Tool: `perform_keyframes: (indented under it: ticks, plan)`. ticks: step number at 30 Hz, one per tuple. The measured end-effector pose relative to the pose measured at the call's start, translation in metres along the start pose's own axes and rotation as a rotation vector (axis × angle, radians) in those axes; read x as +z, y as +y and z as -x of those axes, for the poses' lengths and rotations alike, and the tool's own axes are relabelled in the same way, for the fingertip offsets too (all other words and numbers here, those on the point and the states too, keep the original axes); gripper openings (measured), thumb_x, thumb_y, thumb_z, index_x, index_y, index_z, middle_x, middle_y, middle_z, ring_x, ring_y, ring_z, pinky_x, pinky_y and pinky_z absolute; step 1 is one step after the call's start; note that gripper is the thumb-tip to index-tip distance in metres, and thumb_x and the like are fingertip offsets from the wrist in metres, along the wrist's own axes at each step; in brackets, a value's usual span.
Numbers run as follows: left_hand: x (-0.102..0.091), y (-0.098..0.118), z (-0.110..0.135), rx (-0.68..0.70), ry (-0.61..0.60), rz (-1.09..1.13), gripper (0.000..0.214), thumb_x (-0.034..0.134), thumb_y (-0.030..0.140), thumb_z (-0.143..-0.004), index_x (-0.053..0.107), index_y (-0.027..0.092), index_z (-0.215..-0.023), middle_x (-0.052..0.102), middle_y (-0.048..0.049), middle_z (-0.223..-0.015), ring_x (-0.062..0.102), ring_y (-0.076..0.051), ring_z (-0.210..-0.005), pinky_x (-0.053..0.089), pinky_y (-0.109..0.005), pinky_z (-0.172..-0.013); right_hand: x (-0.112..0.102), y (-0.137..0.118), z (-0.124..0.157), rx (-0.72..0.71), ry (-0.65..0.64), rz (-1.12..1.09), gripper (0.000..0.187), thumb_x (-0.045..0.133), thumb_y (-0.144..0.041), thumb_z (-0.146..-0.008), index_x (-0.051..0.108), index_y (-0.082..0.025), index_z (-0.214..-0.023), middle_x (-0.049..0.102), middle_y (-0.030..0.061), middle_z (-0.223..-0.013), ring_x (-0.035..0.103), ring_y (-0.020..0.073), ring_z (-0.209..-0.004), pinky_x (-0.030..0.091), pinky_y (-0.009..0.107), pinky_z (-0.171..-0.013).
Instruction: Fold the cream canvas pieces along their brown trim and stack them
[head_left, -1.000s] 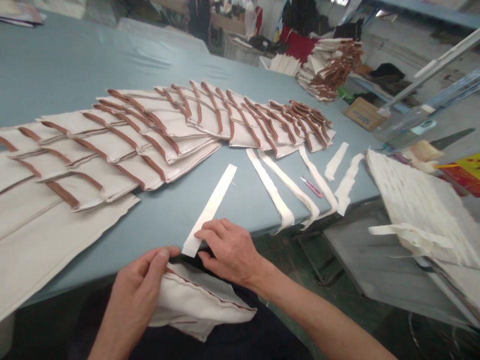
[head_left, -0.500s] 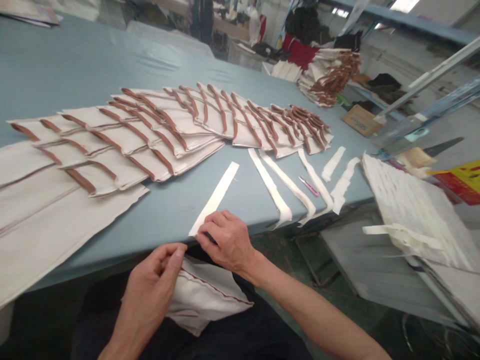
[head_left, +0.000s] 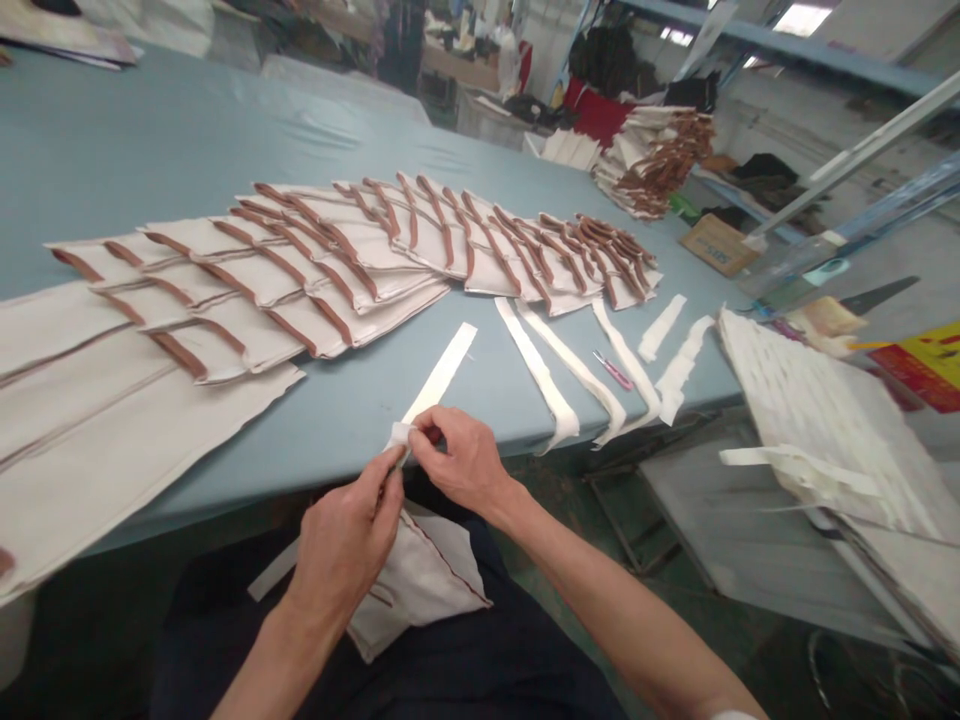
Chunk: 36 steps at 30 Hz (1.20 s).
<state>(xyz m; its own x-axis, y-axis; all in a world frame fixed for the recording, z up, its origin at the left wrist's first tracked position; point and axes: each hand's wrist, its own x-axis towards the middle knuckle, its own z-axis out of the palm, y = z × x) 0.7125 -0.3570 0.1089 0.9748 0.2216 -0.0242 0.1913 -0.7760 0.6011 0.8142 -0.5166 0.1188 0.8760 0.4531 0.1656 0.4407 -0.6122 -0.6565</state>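
My left hand [head_left: 349, 525] is closed in a pinch at the top of a beige fabric piece [head_left: 420, 575] with a dark brown seam, which hangs over my lap. A white strip end [head_left: 276, 572] sticks out to the lower left of this hand. At the table edge, my right hand [head_left: 461, 455] pinches a short white strip [head_left: 401, 433] against the left fingertips. Where the strip meets the fabric is hidden by my fingers. Just beyond, another flat white strip [head_left: 446, 365] lies slanted on the blue-covered table [head_left: 360, 410].
Overlapping beige pieces with brown edging [head_left: 405, 250] run across the table, above a large beige cloth [head_left: 112, 430]. More white strips [head_left: 540, 370] and pink-handled thread snips [head_left: 613, 370] lie to the right. A side stand [head_left: 825, 420] holds many strips. A cardboard box [head_left: 716, 245] sits behind.
My left hand has moved up and right to meet my right hand, bringing the fabric along. A white strip is now between the fingers, and a strip end shows at lower left.
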Motion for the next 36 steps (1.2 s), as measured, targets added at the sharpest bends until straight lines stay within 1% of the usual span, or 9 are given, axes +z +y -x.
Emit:
perform_keyframes:
  ticks: [6, 10, 16, 20, 24, 27, 31, 33, 36]
  plan:
    - [0.000, 0.001, 0.000, 0.008, -0.092, -0.194, 0.050, 0.051, 0.033, -0.110, 0.077, 0.025, -0.152, 0.094, -0.0091, -0.095, 0.091, -0.036, -0.089, 0.058, -0.033, -0.070, -0.005, 0.002, -0.010, 0.170, 0.001, -0.119, 0.015, 0.059, -0.034, -0.107, 0.068, -0.024, -0.100, 0.077, -0.0013, -0.085, 0.068, 0.0186, -0.074, 0.046, 0.030, -0.075]
    - [-0.007, 0.009, -0.006, 0.019, -0.178, -0.288, 0.056, 0.050, 0.032, -0.113, 0.063, 0.026, -0.167, 0.094, -0.0070, -0.104, 0.091, -0.035, -0.100, 0.063, -0.034, -0.079, -0.007, 0.000, -0.013, 0.220, -0.001, -0.180, 0.012, 0.062, -0.034, -0.105, 0.066, -0.025, -0.098, 0.075, -0.0022, -0.081, 0.067, 0.0194, -0.073, 0.043, 0.031, -0.075]
    - [-0.013, 0.025, -0.022, 0.027, -0.292, -0.453, 0.063, 0.047, 0.026, -0.116, 0.047, 0.022, -0.179, 0.093, -0.0137, -0.096, 0.091, -0.043, -0.097, 0.068, -0.046, -0.082, -0.013, -0.003, -0.016, 0.279, 0.015, -0.302, 0.010, 0.069, -0.027, -0.101, 0.065, -0.025, -0.092, 0.075, -0.0028, -0.080, 0.067, 0.0185, -0.075, 0.044, 0.030, -0.076]
    - [-0.014, 0.027, -0.021, 0.044, -0.341, -0.516, 0.066, 0.044, 0.021, -0.117, 0.038, 0.020, -0.183, 0.093, -0.0165, -0.098, 0.092, -0.041, -0.094, 0.069, -0.047, -0.083, -0.011, -0.002, -0.021, 0.337, 0.041, -0.436, 0.013, 0.070, -0.026, -0.103, 0.064, -0.025, -0.091, 0.073, -0.0042, -0.074, 0.069, 0.0168, -0.072, 0.049, 0.027, -0.073]
    - [-0.013, 0.025, -0.016, 0.084, -0.348, -0.537, 0.066, 0.040, 0.018, -0.117, 0.035, 0.013, -0.183, 0.092, -0.0201, -0.099, 0.091, -0.038, -0.092, 0.068, -0.044, -0.081, -0.011, 0.005, -0.034, 0.447, 0.092, -0.575, 0.016, 0.061, -0.027, -0.113, 0.065, -0.021, -0.099, 0.069, -0.0050, -0.068, 0.065, 0.0143, -0.061, 0.052, 0.024, -0.062]
    - [-0.014, 0.022, -0.016, 0.118, -0.348, -0.523, 0.067, 0.037, 0.015, -0.116, 0.035, 0.011, -0.182, 0.092, -0.0201, -0.100, 0.091, -0.036, -0.092, 0.067, -0.041, -0.080, -0.023, 0.015, -0.051, 0.536, 0.145, -0.638, 0.022, 0.064, -0.038, -0.117, 0.070, -0.016, -0.114, 0.072, -0.0014, -0.084, 0.065, 0.0126, -0.063, 0.056, 0.025, -0.060]
    - [-0.011, 0.014, -0.018, 0.126, -0.326, -0.498, 0.066, 0.038, 0.016, -0.115, 0.037, 0.011, -0.181, 0.092, -0.0201, -0.097, 0.091, -0.034, -0.090, 0.066, -0.037, -0.079, -0.056, 0.031, -0.091, 0.617, 0.179, -0.705, 0.034, 0.075, -0.042, -0.112, 0.073, -0.016, -0.133, 0.077, 0.0086, -0.122, 0.077, 0.0206, -0.097, 0.070, 0.038, -0.083]
    - [-0.009, 0.010, -0.020, 0.131, -0.304, -0.485, 0.065, 0.039, 0.018, -0.116, 0.039, 0.012, -0.180, 0.092, -0.0193, -0.096, 0.092, -0.033, -0.091, 0.065, -0.036, -0.079, -0.072, 0.038, -0.116, 0.649, 0.188, -0.743, 0.037, 0.076, -0.041, -0.112, 0.072, -0.017, -0.140, 0.075, 0.0114, -0.135, 0.078, 0.0254, -0.111, 0.070, 0.045, -0.095]
    - [-0.004, 0.004, -0.022, 0.153, -0.289, -0.458, 0.063, 0.040, 0.020, -0.117, 0.041, 0.013, -0.179, 0.092, -0.0152, -0.092, 0.092, -0.030, -0.089, 0.064, -0.033, -0.078, -0.088, 0.045, -0.150, 0.688, 0.222, -0.791, 0.041, 0.076, -0.041, -0.111, 0.071, -0.018, -0.144, 0.073, 0.0129, -0.142, 0.076, 0.0284, -0.120, 0.068, 0.050, -0.101]
